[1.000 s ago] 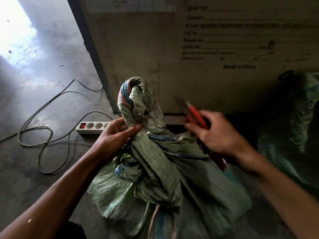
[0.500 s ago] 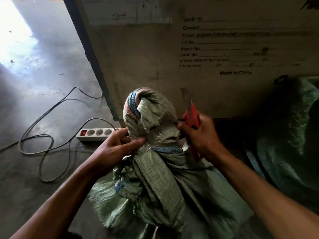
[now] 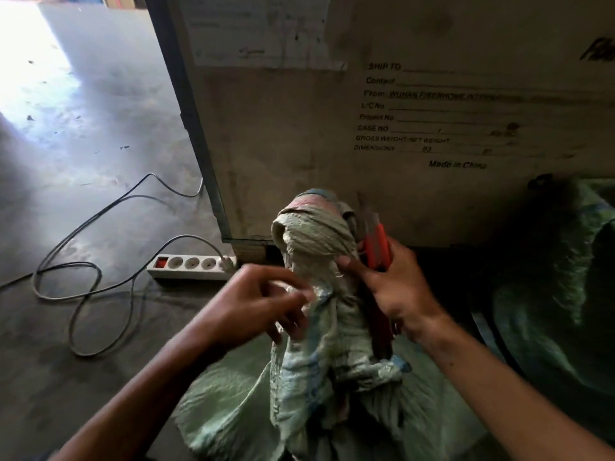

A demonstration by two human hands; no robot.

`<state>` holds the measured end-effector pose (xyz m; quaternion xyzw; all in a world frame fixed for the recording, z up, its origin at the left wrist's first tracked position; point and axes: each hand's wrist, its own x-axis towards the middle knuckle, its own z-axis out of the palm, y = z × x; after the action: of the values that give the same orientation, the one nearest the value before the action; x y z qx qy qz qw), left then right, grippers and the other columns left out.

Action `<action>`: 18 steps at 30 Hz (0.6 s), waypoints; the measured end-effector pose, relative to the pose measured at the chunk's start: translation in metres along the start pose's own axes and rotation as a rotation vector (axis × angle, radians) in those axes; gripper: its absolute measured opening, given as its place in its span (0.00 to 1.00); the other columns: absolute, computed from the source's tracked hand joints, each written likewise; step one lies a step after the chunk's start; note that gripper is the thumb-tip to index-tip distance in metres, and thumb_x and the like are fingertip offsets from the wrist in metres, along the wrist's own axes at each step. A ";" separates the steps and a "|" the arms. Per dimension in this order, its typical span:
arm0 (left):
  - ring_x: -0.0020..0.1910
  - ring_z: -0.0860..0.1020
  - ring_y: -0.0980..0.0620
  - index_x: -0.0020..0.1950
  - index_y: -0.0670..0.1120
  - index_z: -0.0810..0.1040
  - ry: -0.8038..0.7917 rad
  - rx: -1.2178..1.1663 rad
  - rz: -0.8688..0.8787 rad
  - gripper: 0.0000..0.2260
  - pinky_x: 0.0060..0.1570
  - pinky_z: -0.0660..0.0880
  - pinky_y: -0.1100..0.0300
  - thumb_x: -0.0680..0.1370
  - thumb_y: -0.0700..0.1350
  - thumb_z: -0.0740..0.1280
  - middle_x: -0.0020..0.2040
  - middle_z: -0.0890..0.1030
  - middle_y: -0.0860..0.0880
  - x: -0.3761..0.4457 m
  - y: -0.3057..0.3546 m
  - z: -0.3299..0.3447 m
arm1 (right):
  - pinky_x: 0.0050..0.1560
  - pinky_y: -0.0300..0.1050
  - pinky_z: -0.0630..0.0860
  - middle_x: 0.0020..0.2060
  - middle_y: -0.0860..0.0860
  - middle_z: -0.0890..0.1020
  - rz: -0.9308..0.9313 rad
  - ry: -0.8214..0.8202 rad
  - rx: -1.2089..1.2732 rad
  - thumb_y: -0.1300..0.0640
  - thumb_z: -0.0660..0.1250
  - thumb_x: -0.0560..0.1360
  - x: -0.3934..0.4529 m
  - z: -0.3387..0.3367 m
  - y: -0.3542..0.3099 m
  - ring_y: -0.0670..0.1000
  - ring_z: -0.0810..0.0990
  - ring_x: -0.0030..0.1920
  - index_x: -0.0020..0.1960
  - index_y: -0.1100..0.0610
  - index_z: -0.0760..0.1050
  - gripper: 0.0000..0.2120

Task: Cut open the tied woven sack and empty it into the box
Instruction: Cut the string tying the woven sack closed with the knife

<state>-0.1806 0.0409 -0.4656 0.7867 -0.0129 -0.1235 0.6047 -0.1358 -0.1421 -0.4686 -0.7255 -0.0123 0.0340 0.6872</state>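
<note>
A pale green woven sack (image 3: 336, 390) stands on the floor before me, its twisted, knotted neck (image 3: 312, 234) rising at the centre. My right hand (image 3: 396, 291) presses against the right side of the neck and grips an orange-handled cutter (image 3: 376, 244), blade pointing up beside the knot. My left hand (image 3: 256, 304) is blurred, fingers curled loosely at the left of the neck; I cannot tell whether it grips the cloth. Behind the sack rises the side of a large printed shipping box (image 3: 382, 128).
A white power strip (image 3: 189, 266) lies on the concrete floor at the left, with a grey cable (image 3: 86, 287) looping out from it. Another green woven sack (image 3: 562, 287) sits in shadow at the right.
My left hand has come off its pinch on the neck and shifted lower, now blurred. The right hand with the cutter stays at the right of the knot. My view tilted, so the scene sits lower.
</note>
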 end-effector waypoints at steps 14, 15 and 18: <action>0.32 0.83 0.52 0.54 0.41 0.78 0.381 -0.433 0.038 0.10 0.29 0.78 0.62 0.76 0.45 0.69 0.35 0.85 0.48 0.054 -0.018 -0.006 | 0.33 0.44 0.68 0.33 0.49 0.74 -0.088 0.012 -0.747 0.51 0.62 0.76 -0.022 -0.018 -0.012 0.50 0.74 0.34 0.44 0.57 0.70 0.09; 0.31 0.83 0.53 0.53 0.41 0.79 0.400 -0.414 0.037 0.10 0.29 0.77 0.62 0.75 0.45 0.69 0.34 0.85 0.49 0.054 -0.019 -0.007 | 0.32 0.44 0.66 0.31 0.48 0.72 -0.114 -0.047 -0.794 0.53 0.60 0.77 -0.030 -0.018 -0.014 0.50 0.72 0.32 0.43 0.57 0.70 0.08; 0.35 0.84 0.50 0.49 0.43 0.81 0.456 -0.325 0.050 0.10 0.36 0.80 0.56 0.73 0.49 0.72 0.39 0.86 0.44 0.056 -0.024 -0.001 | 0.36 0.46 0.67 0.32 0.46 0.70 -0.204 -0.142 -0.893 0.55 0.58 0.77 -0.047 -0.011 -0.017 0.53 0.72 0.35 0.41 0.55 0.68 0.07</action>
<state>-0.1291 0.0390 -0.4981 0.6862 0.1242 0.0712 0.7132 -0.1819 -0.1553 -0.4494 -0.9414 -0.1438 0.0071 0.3049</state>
